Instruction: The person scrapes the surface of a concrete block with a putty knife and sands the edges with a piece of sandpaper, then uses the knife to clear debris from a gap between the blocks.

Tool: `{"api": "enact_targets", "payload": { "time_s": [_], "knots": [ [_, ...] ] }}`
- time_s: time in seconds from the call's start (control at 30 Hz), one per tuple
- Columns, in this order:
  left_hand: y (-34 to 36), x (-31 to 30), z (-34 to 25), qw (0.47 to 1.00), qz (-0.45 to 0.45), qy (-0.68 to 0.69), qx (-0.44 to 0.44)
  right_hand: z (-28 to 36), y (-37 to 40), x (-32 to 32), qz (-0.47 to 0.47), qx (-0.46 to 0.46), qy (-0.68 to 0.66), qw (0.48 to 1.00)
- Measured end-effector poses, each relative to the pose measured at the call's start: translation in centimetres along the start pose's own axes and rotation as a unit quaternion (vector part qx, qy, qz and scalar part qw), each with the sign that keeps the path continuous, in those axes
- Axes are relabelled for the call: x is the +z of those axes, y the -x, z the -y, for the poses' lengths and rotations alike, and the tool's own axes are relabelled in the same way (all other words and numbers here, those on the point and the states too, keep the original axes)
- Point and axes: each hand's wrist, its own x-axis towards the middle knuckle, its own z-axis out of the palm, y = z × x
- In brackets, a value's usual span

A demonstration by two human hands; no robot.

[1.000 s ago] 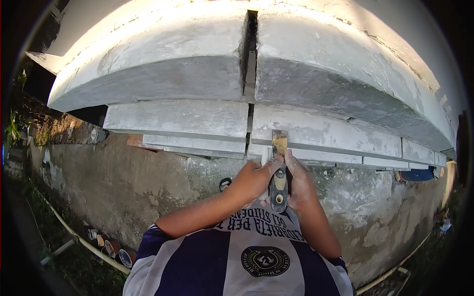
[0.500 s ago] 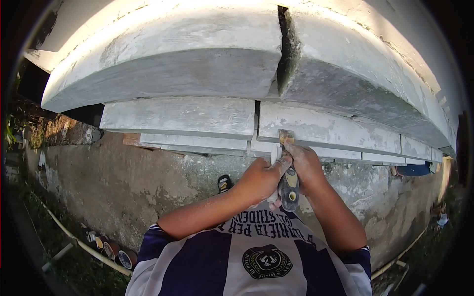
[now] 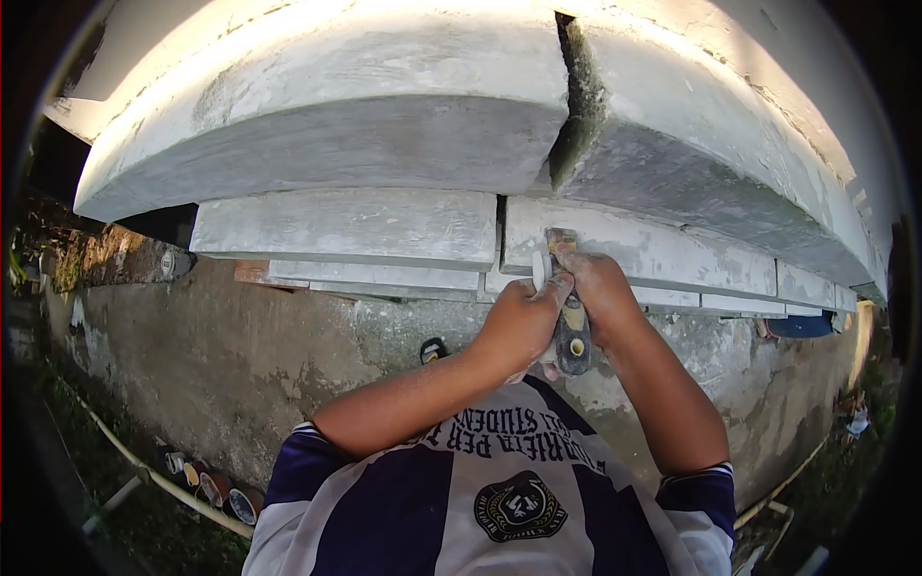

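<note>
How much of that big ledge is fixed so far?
Most of the ledge already wears pale plaster. Right now the left hand and right hand press a scraper on the middle step. The wide crack above looks open, so it likely needs filling.

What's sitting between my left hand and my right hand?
In the head view, the scraper lies between the left hand and right hand, its blade against the concrete ledge.
</note>
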Motion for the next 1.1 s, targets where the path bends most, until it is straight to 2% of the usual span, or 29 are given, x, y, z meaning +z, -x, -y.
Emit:
{"api": "enact_targets", "payload": {
  "time_s": [0.03,0.13,0.2,0.23,0.33,0.37,0.5,0.6,0.67,0.7,0.73,0.8,0.87,0.9,0.93,1.0,1.07,1.1],
  "knots": [
    [-0.4,-0.4,-0.2,0.998,0.055,0.005,-0.009,1.1,0.7,0.2,0.001,0.009,-0.001,1.0],
    [0.8,-0.4,-0.5,0.998,0.04,-0.029,-0.05,-0.7,-0.1,-0.7,-0.004,-0.009,0.04,0.999],
    [1.7,-0.6,0.4,0.996,0.0,-0.091,-0.018,-2.4,-0.4,-0.7,-0.031,-0.047,0.106,0.993],
    [2.0,-0.7,0.9,0.993,-0.022,-0.119,-0.004,-2.6,-0.3,-0.6,-0.014,-0.065,0.102,0.993],
    [0.0,-0.5,0.5,1.0,0.01,-0.012,0.007,-0.4,-1.4,-0.3,-0.025,-0.024,0.107,0.994],
    [0.0,0.0,-0.1,1.0,-0.01,-0.028,-0.002,-0.4,-1.5,-0.2,-0.017,-0.025,0.1,0.995],
    [-0.3,-0.7,0.9,1.0,0.004,-0.019,-0.006,-0.9,-1.2,0.1,-0.015,-0.036,0.057,0.998],
    [-0.1,-1.2,1.5,1.0,0.001,-0.023,0.002,-1.4,-0.3,0.0,-0.018,-0.083,0.193,0.978],
    [-0.6,-1.2,0.8,0.999,0.01,-0.036,-0.003,-0.5,-1.5,-0.1,-0.005,-0.039,0.104,0.994],
    [0.2,0.2,-1.5,0.994,-0.06,-0.084,-0.034,-0.2,-2.1,-0.1,0.002,-0.015,0.059,0.998],
    [0.0,0.1,-1.7,0.998,-0.029,-0.055,-0.031,0.3,-2.6,0.1,-0.001,-0.027,0.029,0.999],
    [-0.5,-0.1,-1.8,0.999,0.038,0.0,-0.022,1.3,-1.3,0.4,-0.003,-0.009,0.036,0.999],
    [-0.1,-0.5,-0.3,1.0,0.016,-0.013,-0.015,-0.5,-1.3,0.0,0.012,-0.017,0.054,0.998],
    [0.5,-0.7,0.7,0.999,0.005,-0.041,-0.001,-2.0,-1.7,-0.4,-0.006,-0.051,0.124,0.991],
    [1.2,-0.5,0.4,0.998,-0.008,-0.066,0.011,-2.3,-1.3,-0.6,-0.02,-0.058,0.19,0.98],
    [1.0,0.1,-0.4,0.999,-0.019,-0.049,0.003,-2.1,-2.2,-0.8,-0.039,-0.085,0.213,0.973],
    [-1.6,0.0,-0.4,1.0,-0.023,-0.018,-0.002,0.5,-2.8,-0.3,-0.007,-0.02,0.117,0.993],
    [-2.2,-0.3,-0.7,1.0,0.027,0.006,0.001,0.9,-3.4,-0.2,-0.005,-0.027,0.107,0.994]
  ]
}}
